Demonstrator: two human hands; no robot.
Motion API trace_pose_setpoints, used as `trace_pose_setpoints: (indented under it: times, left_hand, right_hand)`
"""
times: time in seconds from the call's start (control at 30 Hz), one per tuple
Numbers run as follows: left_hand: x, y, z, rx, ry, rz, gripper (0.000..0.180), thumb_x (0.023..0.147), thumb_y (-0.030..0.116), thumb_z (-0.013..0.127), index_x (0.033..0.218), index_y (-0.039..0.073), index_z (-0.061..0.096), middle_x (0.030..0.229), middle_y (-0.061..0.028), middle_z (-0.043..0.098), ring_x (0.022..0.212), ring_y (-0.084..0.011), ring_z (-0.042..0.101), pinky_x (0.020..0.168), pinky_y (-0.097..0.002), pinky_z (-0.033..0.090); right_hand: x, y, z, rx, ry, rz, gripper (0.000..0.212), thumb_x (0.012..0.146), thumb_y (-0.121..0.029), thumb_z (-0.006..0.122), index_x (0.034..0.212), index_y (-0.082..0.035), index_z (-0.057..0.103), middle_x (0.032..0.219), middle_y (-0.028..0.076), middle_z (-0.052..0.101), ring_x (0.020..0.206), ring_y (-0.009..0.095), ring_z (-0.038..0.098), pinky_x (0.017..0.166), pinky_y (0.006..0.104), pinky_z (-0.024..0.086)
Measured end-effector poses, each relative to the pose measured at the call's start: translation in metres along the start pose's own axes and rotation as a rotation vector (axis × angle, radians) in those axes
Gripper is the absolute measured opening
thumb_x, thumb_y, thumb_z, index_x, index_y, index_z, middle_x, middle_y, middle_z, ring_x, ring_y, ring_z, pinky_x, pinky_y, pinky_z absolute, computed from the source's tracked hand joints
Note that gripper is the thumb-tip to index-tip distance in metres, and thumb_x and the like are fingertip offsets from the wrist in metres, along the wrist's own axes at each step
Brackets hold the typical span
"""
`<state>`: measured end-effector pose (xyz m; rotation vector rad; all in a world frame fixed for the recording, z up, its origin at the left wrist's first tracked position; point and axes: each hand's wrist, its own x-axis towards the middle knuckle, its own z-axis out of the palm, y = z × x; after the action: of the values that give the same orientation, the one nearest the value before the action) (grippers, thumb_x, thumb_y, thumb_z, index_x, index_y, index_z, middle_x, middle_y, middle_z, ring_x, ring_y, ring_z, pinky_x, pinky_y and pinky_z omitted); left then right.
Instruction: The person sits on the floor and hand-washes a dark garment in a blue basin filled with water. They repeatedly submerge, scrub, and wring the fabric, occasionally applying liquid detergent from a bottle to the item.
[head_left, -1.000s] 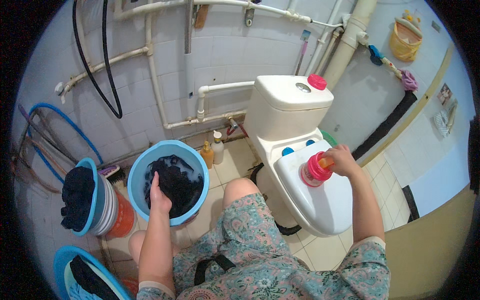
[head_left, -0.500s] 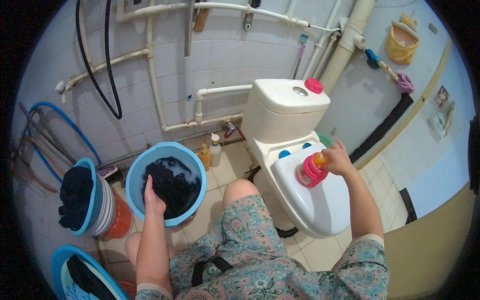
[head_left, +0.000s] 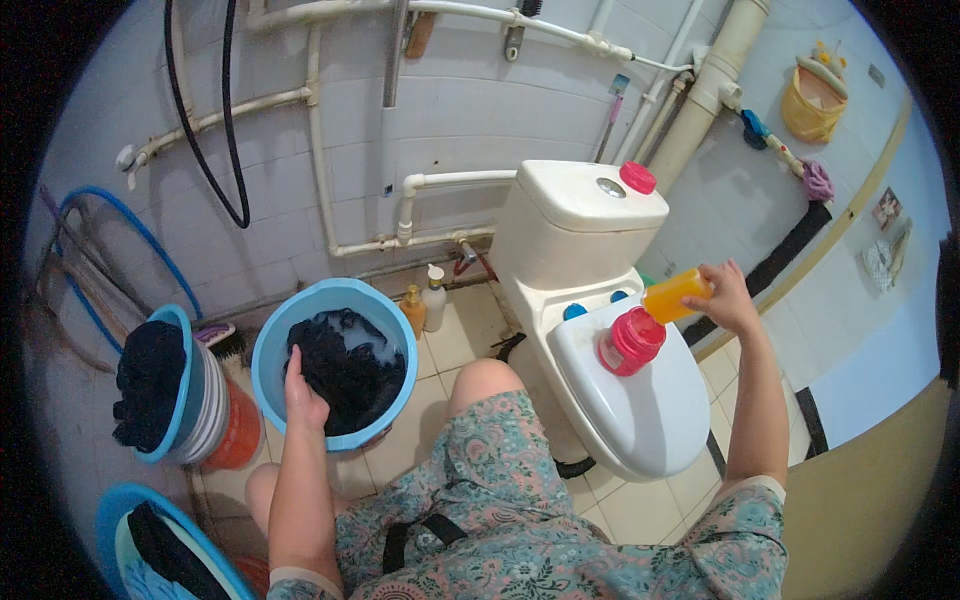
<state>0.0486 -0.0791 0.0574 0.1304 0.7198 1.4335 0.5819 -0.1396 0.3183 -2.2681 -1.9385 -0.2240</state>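
Observation:
My left hand (head_left: 306, 400) is at the near left side of a light blue basin (head_left: 264, 372), holding a bundle of wet black cloth (head_left: 345, 375); its thumb shows and the other fingers are mostly hidden by the cloth. Whitish, sudsy water lies around the cloth. On the right, my right hand (head_left: 725, 292) grips an orange-yellow cylinder (head_left: 678, 296), tilted, its lower end at the mouth of a pink jar (head_left: 632, 342). What the cylinder is exactly, I cannot tell. The jar stands on the closed white toilet lid (head_left: 655, 435).
A pink lid (head_left: 637, 178) sits on the toilet tank (head_left: 590, 215). Two pump bottles (head_left: 433, 300) stand behind the basin. At left, a blue basin of black cloth (head_left: 150, 385) tops an orange bucket (head_left: 238, 430); another blue tub (head_left: 125, 500) holds clothes. Pipes (head_left: 320, 150) run along the tiled wall.
My right hand has moved up and right, drawing the orange-yellow cylinder mostly out of the pink jar. My left hand stays at the black cloth. The view has shifted slightly.

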Motion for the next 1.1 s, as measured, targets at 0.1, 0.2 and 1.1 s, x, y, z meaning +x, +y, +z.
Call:
trace_pose_setpoints:
  times: [0.1, 0.2, 1.1]
  left_hand:
    - [-0.002, 0.004, 0.005, -0.028, -0.028, 0.018, 0.043, 0.089, 0.040, 0.053, 0.121, 0.011, 0.055, 0.124, -0.0087, 0.055, 0.114, -0.0299, 0.050, 0.101, -0.0474, 0.035]
    - [0.009, 0.008, -0.006, -0.129, -0.081, 0.005, 0.041, 0.090, 0.038, 0.050, 0.120, 0.010, 0.055, 0.123, -0.0088, 0.056, 0.114, -0.0295, 0.050, 0.103, -0.0465, 0.033]
    - [0.007, 0.014, 0.022, 0.026, 0.007, 0.237, 0.043, 0.095, 0.038, 0.044, 0.119, 0.003, 0.052, 0.109, -0.0071, 0.058, 0.100, -0.0182, 0.055, 0.089, -0.0339, 0.043]
  right_hand:
    - [0.009, -0.026, -0.020, 0.096, -0.006, -0.050, 0.039, 0.067, -0.023, 0.077, 0.096, -0.003, 0.060, 0.086, 0.011, 0.060, 0.096, 0.025, 0.056, 0.112, 0.0474, 0.013]
    - [0.020, -0.078, -0.018, 0.139, 0.119, -0.298, 0.037, 0.064, -0.021, 0.078, 0.093, -0.006, 0.060, 0.082, 0.009, 0.059, 0.095, 0.027, 0.056, 0.112, 0.0487, 0.014]
    - [-0.043, -0.448, 0.272, 1.363, -0.492, -0.362, 0.070, 0.095, -0.027, 0.042, 0.144, -0.003, -0.002, 0.142, 0.029, 0.014, 0.131, 0.042, 0.020, 0.107, 0.0431, 0.022]
